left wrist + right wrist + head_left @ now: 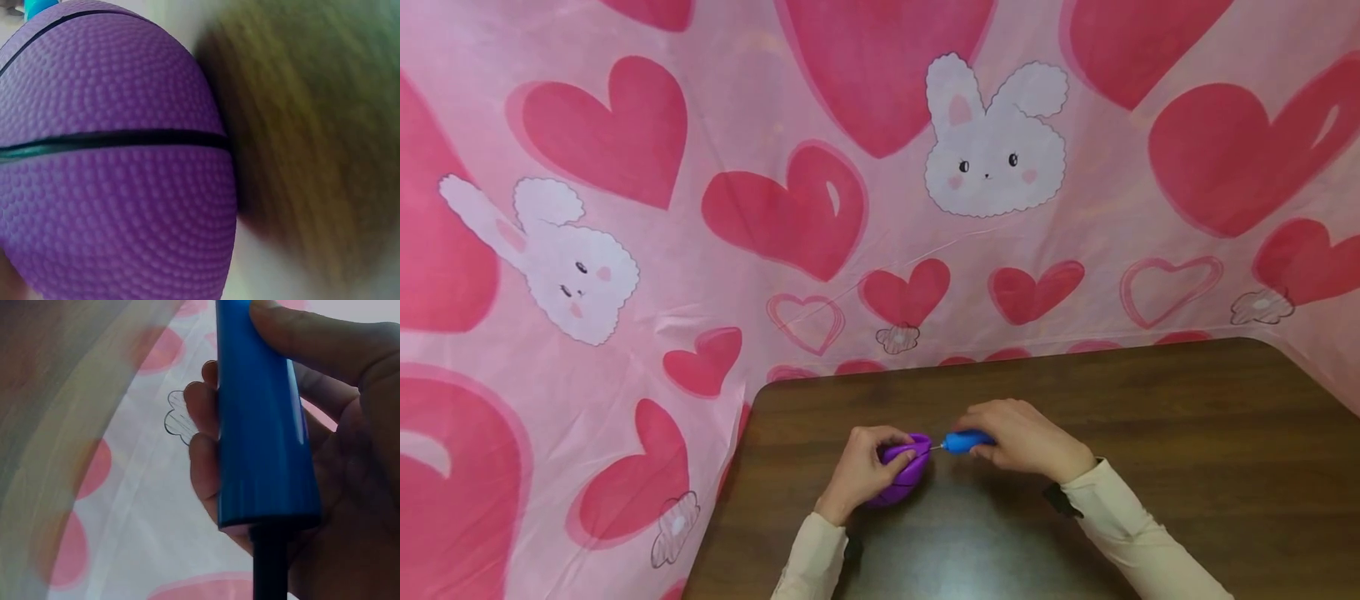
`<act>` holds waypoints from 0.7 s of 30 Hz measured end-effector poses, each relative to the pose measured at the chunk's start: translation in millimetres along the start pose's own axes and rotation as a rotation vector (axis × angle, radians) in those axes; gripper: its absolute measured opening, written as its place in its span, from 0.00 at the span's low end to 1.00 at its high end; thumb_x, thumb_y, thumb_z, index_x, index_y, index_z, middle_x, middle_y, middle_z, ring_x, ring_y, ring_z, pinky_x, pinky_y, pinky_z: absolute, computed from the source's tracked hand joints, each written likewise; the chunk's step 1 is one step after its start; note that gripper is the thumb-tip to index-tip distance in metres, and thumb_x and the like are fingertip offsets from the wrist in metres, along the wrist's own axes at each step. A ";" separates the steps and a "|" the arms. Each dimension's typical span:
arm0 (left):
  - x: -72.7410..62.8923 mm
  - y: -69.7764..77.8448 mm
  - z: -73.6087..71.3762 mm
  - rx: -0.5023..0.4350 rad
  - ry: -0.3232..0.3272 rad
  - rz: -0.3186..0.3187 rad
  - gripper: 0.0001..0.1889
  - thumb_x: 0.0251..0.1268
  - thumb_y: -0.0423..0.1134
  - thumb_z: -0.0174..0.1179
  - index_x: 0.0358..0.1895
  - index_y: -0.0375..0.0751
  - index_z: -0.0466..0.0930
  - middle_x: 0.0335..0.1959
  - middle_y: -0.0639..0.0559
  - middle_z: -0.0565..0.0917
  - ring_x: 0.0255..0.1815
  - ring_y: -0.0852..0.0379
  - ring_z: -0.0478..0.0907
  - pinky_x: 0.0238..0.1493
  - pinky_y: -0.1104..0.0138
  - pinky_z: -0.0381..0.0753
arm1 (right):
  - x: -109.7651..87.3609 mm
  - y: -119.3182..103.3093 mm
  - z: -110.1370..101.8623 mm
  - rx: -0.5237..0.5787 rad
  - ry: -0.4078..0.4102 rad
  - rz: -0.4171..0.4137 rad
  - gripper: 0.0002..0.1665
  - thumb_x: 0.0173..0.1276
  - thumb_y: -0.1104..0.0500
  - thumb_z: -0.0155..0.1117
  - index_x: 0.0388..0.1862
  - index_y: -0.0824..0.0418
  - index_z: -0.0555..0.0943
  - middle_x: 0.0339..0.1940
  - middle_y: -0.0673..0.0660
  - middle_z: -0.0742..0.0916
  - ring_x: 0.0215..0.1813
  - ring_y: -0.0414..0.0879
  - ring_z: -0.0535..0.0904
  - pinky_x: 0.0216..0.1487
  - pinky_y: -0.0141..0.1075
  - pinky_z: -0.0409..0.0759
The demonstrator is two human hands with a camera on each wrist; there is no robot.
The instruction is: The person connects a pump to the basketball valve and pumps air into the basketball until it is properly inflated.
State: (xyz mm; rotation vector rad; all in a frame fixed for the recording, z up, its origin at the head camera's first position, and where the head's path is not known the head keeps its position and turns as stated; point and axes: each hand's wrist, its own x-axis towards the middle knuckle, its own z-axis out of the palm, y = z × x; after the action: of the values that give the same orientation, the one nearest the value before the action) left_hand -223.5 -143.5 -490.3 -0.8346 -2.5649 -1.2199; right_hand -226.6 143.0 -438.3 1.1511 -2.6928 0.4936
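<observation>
A purple pebbled ball with black seams (901,482), like a small basketball, is gripped by my left hand (867,467), thumb and fingers on its near and far sides. Its upper part looks dented inward in the head view. My right hand (1026,437) holds a blue hand pump (967,441). From the pump's tip a thin metal needle (937,447) reaches to the ball; whether it is inside the ball I cannot tell. In the right wrist view, fingers curl round the blue barrel (265,437), and a black rod (270,565) comes out of one end.
Both hands are over a dark brown wooden table (1210,467). Behind and to the left hangs a pink cloth (722,108) printed with hearts and rabbits, close to the table's back edge. Dark bands sit at both wrists by the cream sleeves (1123,508).
</observation>
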 end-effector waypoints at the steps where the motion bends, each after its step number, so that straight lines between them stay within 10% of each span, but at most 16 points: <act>1: 0.2 0.5 -0.5 -0.007 0.000 0.000 0.05 0.61 0.35 0.75 0.40 0.43 0.91 0.38 0.53 0.93 0.39 0.65 0.87 0.44 0.70 0.87 | 0.0 0.8 -0.2 0.012 -0.003 0.009 0.19 0.58 0.55 0.82 0.49 0.49 0.88 0.41 0.43 0.89 0.39 0.38 0.83 0.44 0.41 0.86; 9: 0.0 3.2 -2.3 -0.021 -0.001 -0.020 0.04 0.63 0.34 0.74 0.40 0.43 0.91 0.40 0.53 0.93 0.41 0.64 0.88 0.47 0.69 0.87 | 1.8 3.6 3.2 0.028 0.020 0.011 0.17 0.58 0.54 0.82 0.46 0.50 0.87 0.40 0.43 0.89 0.39 0.39 0.81 0.45 0.40 0.84; 21: 0.7 4.8 1.3 0.030 0.021 0.146 0.03 0.66 0.31 0.70 0.36 0.44 0.90 0.36 0.54 0.90 0.38 0.65 0.85 0.45 0.68 0.87 | 3.5 2.2 6.6 0.036 0.009 -0.024 0.16 0.57 0.53 0.82 0.45 0.49 0.90 0.36 0.41 0.87 0.37 0.36 0.78 0.43 0.37 0.83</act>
State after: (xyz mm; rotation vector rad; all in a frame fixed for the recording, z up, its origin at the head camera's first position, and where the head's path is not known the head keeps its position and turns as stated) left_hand -221.3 -139.8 -487.7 -0.9773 -2.4509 -1.1394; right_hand -230.8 139.7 -444.0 1.1860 -2.6699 0.5441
